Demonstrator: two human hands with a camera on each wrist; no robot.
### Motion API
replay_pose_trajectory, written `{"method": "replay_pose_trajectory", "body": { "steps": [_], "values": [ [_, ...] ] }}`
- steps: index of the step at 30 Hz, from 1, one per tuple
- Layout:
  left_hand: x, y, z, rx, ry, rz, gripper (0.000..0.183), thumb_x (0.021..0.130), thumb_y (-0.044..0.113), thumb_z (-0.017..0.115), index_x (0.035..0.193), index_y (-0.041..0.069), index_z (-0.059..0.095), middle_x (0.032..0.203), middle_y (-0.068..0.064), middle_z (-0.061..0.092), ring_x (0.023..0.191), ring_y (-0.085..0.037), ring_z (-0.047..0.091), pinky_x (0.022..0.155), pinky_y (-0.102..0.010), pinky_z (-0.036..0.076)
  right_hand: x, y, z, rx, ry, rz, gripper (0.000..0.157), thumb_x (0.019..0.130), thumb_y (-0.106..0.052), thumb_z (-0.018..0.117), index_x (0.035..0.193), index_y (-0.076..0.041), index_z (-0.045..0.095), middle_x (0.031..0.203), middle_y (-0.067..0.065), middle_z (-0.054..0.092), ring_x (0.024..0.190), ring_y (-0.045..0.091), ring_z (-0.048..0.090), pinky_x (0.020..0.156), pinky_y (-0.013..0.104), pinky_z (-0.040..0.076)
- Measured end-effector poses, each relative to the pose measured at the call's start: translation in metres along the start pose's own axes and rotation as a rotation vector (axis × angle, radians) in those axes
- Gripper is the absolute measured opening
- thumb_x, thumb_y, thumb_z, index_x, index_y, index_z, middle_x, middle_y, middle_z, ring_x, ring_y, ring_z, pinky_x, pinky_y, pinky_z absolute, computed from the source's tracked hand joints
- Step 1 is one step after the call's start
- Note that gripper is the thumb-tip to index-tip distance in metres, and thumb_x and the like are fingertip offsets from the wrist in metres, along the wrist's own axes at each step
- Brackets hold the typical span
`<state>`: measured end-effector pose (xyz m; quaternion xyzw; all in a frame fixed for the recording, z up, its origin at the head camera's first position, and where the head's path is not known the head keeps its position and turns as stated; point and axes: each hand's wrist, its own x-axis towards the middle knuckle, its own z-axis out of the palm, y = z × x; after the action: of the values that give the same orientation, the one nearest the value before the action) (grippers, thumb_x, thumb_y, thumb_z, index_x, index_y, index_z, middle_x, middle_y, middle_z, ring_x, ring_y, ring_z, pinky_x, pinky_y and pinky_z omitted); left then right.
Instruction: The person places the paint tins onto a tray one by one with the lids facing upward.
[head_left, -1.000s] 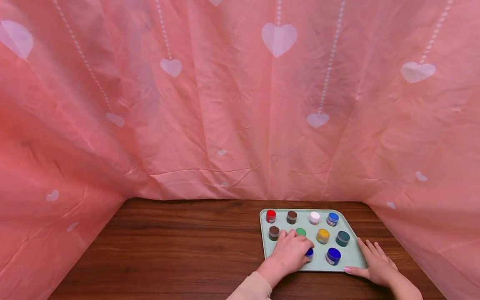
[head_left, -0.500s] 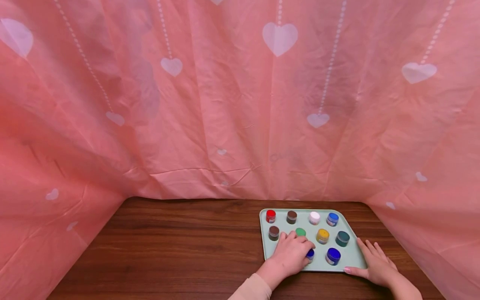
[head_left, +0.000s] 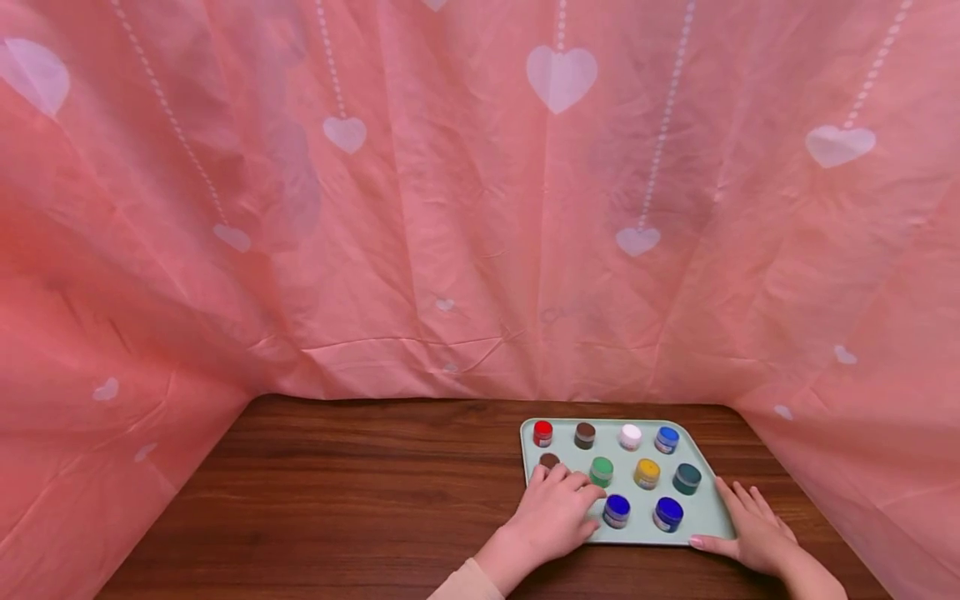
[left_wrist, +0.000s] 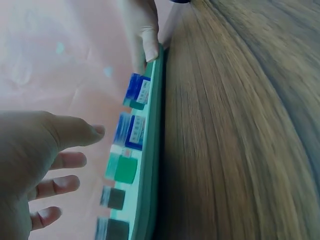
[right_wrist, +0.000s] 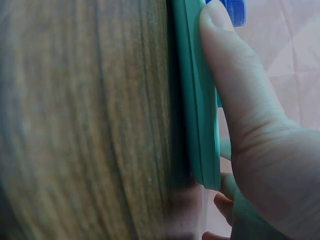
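Observation:
A pale green tray holds several small paint jars in rows. In the head view my left hand hovers over its front left part, fingers spread and holding nothing. Just right of that hand stands a blue jar, apart from the thumb in the left wrist view. Another blue jar is further right. The left hand partly covers a brown jar; a green jar stands beyond its fingertips. My right hand rests against the tray's front right corner, thumb on the rim, fingers straight along the side.
Yellow, dark teal, red, dark brown, white and light blue jars stand on the tray. The brown wooden table extends left. A pink heart-print curtain encloses the back and sides.
My left hand has let go of the left blue jar and moved left, uncovering that jar and the green one. It now partly covers the brown jar. The right hand stays at the tray's corner.

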<state>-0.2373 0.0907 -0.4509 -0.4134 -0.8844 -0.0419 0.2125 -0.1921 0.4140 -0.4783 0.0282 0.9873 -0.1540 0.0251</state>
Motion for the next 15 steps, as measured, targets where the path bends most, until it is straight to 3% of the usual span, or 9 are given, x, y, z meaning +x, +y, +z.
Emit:
{"method": "replay_pose_trajectory", "body": {
  "steps": [7, 15],
  "values": [
    [-0.024, -0.020, -0.010, 0.039, 0.099, 0.047, 0.025, 0.087, 0.049, 0.066, 0.108, 0.035, 0.068, 0.103, 0.017, 0.065, 0.095, -0.007, 0.052, 0.079, -0.028, 0.032, 0.005, -0.002, 0.000, 0.014, -0.031, 0.006, 0.107, 0.082, -0.061, 0.065, 0.146, 0.014, 0.022, 0.142, 0.050, 0.018, 0.129, 0.067, 0.015, 0.092, 0.081, 0.024],
    [-0.059, -0.050, -0.018, 0.025, 0.209, 0.047, 0.024, 0.089, 0.051, 0.063, 0.100, 0.031, 0.069, 0.096, 0.017, 0.066, 0.091, -0.006, 0.053, 0.081, -0.029, 0.034, 0.008, -0.005, 0.000, 0.024, -0.066, 0.007, 0.108, 0.082, -0.061, 0.065, 0.146, 0.015, 0.021, 0.143, 0.050, 0.015, 0.130, 0.067, 0.012, 0.092, 0.081, 0.023]
  ]
}}
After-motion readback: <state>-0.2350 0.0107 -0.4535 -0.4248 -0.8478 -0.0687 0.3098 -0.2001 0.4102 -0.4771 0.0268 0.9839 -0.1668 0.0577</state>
